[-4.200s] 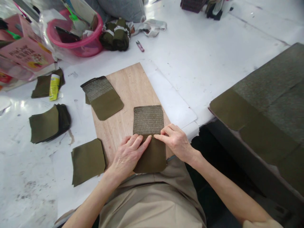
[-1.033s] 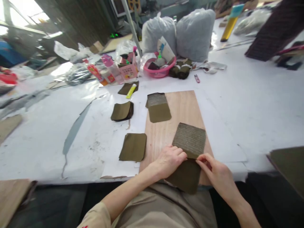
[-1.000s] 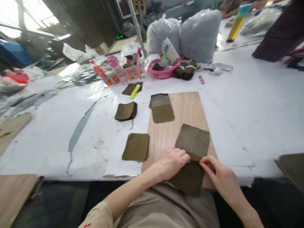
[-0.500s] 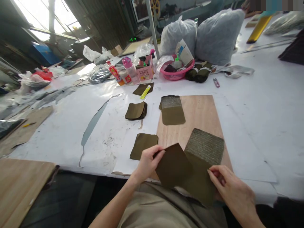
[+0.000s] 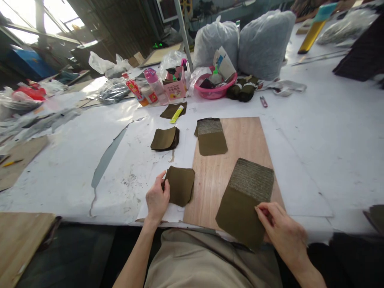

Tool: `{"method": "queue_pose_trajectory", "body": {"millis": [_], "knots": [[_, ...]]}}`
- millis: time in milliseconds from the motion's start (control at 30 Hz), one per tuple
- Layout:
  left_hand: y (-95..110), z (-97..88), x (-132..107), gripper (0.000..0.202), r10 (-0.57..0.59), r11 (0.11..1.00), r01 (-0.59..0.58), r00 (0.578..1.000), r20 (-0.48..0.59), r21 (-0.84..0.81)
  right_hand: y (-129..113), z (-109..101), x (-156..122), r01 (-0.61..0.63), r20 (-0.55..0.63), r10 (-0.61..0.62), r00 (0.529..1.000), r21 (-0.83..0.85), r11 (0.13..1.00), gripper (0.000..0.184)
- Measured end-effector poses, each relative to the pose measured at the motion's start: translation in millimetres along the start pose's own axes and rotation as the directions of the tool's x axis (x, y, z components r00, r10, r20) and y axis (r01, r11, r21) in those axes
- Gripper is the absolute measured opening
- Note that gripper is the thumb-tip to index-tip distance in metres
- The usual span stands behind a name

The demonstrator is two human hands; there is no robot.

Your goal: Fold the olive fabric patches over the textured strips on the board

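My left hand [image 5: 158, 198] pinches the left edge of a loose olive fabric piece [image 5: 181, 185], which lies on the white table just left of the wooden board [image 5: 243, 134]. On the board's near right corner lies a stack with a grey ribbed panel [image 5: 252, 180] on top and an olive flap [image 5: 237, 214] reaching over the table edge. My right hand [image 5: 277, 230] grips that flap's right edge with curled fingers.
A second ribbed-and-olive stack [image 5: 211, 137] lies at the board's far left. A dark olive pile [image 5: 165, 139], a yellow glue stick [image 5: 176, 115], a pink basin [image 5: 228, 83], bottles, small snips [image 5: 263, 101] and two grey bags [image 5: 264, 44] lie beyond. Another wooden board [image 5: 18, 240] sits lower left.
My left hand lifted an olive piece off the stack and carried it left onto the piece beside the board. My right hand stayed on the stack's edge.
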State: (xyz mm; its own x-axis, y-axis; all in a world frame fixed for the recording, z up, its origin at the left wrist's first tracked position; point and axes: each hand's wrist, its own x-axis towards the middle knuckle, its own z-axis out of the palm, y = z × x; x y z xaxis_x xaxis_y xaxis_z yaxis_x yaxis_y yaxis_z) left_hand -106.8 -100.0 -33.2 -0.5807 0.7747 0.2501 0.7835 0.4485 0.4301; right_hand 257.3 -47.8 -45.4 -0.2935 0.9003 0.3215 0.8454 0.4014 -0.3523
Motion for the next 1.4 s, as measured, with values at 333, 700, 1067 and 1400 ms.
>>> {"method": "queue_pose_trajectory", "body": {"millis": [333,700,1067,1400], "knots": [[-1.3,3.9,3.6,0.034,-0.046,0.986,0.037,0.997,-0.056,-0.162,-2.1,0.5,-0.6,-0.011,0.007,0.011,1.0,-0.005,1.0,0.028],[3.9,0.7,-4.9,0.033,0.202,0.888,-0.199,0.979,0.037,0.414,-10.5,-6.9,0.5,-0.094,0.098,0.083,0.992,0.109,0.99,0.017],[58.8,-3.0,-7.0,0.017,0.57,0.816,-0.578,0.807,0.156,0.01,-25.3,-12.9,3.5,-0.081,0.092,0.073,0.993,0.085,0.993,0.012],[142.3,51.0,-22.0,0.023,0.831,0.551,-0.752,0.45,0.328,-0.361,-32.0,-7.3,25.6,-0.108,0.135,0.102,0.986,0.037,0.993,0.011]]}}
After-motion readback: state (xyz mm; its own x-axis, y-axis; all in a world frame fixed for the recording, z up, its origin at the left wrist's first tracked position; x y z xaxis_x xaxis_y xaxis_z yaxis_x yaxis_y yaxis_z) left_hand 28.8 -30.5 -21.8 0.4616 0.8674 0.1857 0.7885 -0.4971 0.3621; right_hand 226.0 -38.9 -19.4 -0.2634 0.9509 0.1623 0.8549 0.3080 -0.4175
